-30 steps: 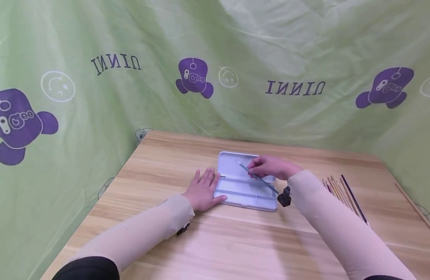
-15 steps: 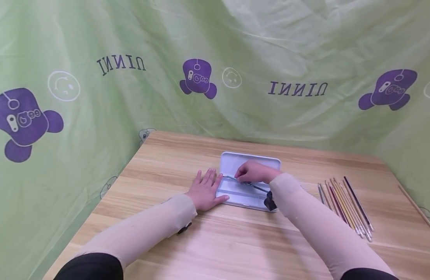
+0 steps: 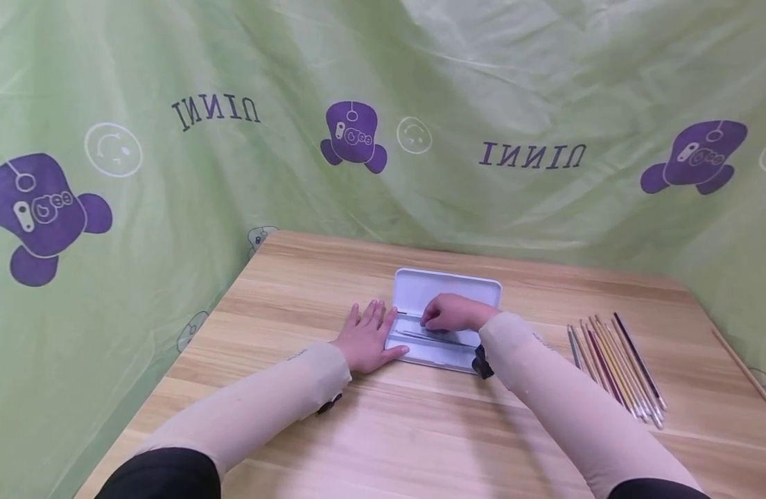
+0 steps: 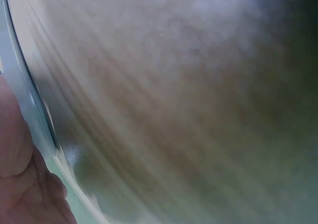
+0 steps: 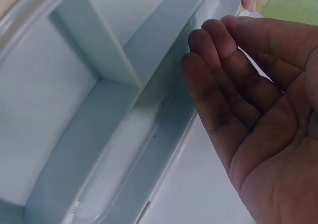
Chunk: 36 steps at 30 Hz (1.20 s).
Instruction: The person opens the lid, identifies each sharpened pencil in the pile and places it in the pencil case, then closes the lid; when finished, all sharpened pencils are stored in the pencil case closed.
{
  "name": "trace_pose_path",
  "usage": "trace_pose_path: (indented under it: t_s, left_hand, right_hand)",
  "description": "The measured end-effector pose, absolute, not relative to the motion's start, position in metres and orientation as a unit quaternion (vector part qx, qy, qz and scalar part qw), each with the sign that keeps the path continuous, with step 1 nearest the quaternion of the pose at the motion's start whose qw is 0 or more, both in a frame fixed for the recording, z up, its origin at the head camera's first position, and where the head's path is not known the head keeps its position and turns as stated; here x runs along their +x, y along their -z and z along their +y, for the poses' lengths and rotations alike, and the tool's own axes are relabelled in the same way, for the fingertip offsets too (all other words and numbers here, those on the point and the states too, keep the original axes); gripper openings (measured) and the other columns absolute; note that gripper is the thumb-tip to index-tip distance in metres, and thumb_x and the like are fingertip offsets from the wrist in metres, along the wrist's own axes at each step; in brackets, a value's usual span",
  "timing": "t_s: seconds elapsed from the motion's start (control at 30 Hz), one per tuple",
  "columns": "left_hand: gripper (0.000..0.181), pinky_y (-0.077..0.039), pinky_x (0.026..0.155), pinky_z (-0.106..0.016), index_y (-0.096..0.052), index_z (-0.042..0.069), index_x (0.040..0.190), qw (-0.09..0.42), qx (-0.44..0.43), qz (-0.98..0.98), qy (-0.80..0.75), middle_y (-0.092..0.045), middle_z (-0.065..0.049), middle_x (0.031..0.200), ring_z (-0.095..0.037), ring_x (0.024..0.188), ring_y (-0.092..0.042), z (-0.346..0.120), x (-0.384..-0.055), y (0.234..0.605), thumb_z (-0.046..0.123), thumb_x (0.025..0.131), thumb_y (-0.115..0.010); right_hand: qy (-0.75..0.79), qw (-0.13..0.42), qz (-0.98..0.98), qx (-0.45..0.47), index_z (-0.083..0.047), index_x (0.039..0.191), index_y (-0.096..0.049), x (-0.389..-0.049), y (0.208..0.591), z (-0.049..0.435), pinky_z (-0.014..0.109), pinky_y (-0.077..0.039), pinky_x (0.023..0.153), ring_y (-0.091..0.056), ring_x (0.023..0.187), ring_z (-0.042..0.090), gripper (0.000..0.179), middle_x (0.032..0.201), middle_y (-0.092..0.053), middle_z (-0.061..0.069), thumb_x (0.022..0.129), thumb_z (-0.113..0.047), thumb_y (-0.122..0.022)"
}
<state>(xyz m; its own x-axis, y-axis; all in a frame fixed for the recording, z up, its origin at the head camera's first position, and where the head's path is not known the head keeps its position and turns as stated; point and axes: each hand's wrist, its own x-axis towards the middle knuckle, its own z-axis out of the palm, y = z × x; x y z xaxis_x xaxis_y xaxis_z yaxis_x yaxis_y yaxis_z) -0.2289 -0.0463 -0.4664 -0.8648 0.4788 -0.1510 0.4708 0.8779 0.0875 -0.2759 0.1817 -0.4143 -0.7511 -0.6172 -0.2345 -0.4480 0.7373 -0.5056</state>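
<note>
An open pale pencil case (image 3: pixel 429 360) with divided compartments sits mid-table, its lid (image 3: pixel 447 283) raised at the back. My left hand (image 3: pixel 367 339) lies spread with straight fingers along the case's left end, thumb at the front corner. Above the long rear compartment hovers my right hand (image 3: pixel 454 313), fingers bent downward. The right wrist view has its fingertips gathered near the thumb, with no pencil visible between them. A thin pencil (image 3: pixel 414 335) lies lengthwise in the case below this hand, partly hidden by it.
Several pencils (image 3: pixel 613 367) lie side by side on the table right of the case, beyond my right forearm. A long thin wooden rod (image 3: pixel 744 371) lies near the right edge. A green printed curtain (image 3: pixel 445 201) hangs behind the wooden table (image 3: pixel 383 430).
My right hand has brought the pencil down into the case and let go of it. The left hand stays at the case's left end.
</note>
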Motion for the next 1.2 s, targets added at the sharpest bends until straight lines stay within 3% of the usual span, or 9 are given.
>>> trace_pose_path:
  t_s: [0.4, 0.67, 0.93, 1.07, 1.2]
  left_hand:
    - [0.089, 0.004, 0.123, -0.057, -0.012, 0.010, 0.167, 0.095, 0.244, 0.964, -0.038, -0.006, -0.021, 0.170, -0.034, 0.157, 0.000, -0.043, -0.230, 0.463, 0.069, 0.103, -0.034]
    - [0.091, 0.004, 0.123, -0.057, -0.009, 0.010, 0.167, 0.098, 0.252, 0.962, -0.032, -0.004, -0.020, 0.170, -0.033, 0.157, 0.001, -0.040, -0.233, 0.466, 0.071, 0.103, -0.031]
    - [0.090, 0.003, 0.123, -0.058, -0.011, 0.009, 0.167, 0.100, 0.254, 0.961, -0.040, -0.006, -0.020, 0.171, -0.034, 0.157, 0.000, -0.039, -0.233, 0.464, 0.069, 0.103, -0.034]
    - [0.091, 0.004, 0.123, -0.057, -0.010, 0.009, 0.167, 0.101, 0.254, 0.961, -0.039, -0.005, -0.020, 0.171, -0.034, 0.157, 0.001, -0.040, -0.234, 0.464, 0.070, 0.103, -0.032]
    - [0.090, 0.003, 0.124, -0.057, -0.011, 0.008, 0.167, 0.102, 0.250, 0.962, -0.037, -0.006, -0.019, 0.171, -0.033, 0.158, 0.000, -0.041, -0.234, 0.464, 0.069, 0.104, -0.033]
  right_hand:
    - [0.322, 0.169, 0.903, -0.229, 0.007, 0.107, -0.072, -0.266, 0.408, 0.227, 0.031, -0.056, 0.076, -0.063, 0.079, 0.012, 0.017, 0.089, -0.072, 0.007, 0.096, -0.003, -0.066]
    - [0.409, 0.181, 0.881, -0.155, 0.016, 0.117, -0.064, -0.249, 0.397, 0.283, 0.042, -0.059, 0.086, -0.069, 0.098, 0.027, 0.027, 0.104, -0.073, 0.020, 0.100, -0.005, -0.062]
    - [0.432, 0.161, 0.880, -0.116, 0.025, 0.129, -0.050, -0.237, 0.385, 0.356, 0.044, -0.057, 0.094, -0.065, 0.110, 0.040, 0.039, 0.120, -0.064, 0.033, 0.104, -0.006, -0.055]
    - [0.439, 0.137, 0.884, -0.087, 0.028, 0.133, -0.042, -0.231, 0.384, 0.396, 0.036, -0.058, 0.092, -0.066, 0.111, 0.037, 0.043, 0.127, -0.058, 0.041, 0.107, -0.004, -0.051]
    - [0.431, 0.108, 0.894, -0.051, 0.030, 0.135, -0.039, -0.226, 0.388, 0.431, 0.028, -0.059, 0.084, -0.069, 0.098, 0.016, 0.045, 0.120, -0.063, 0.038, 0.107, -0.004, -0.050]
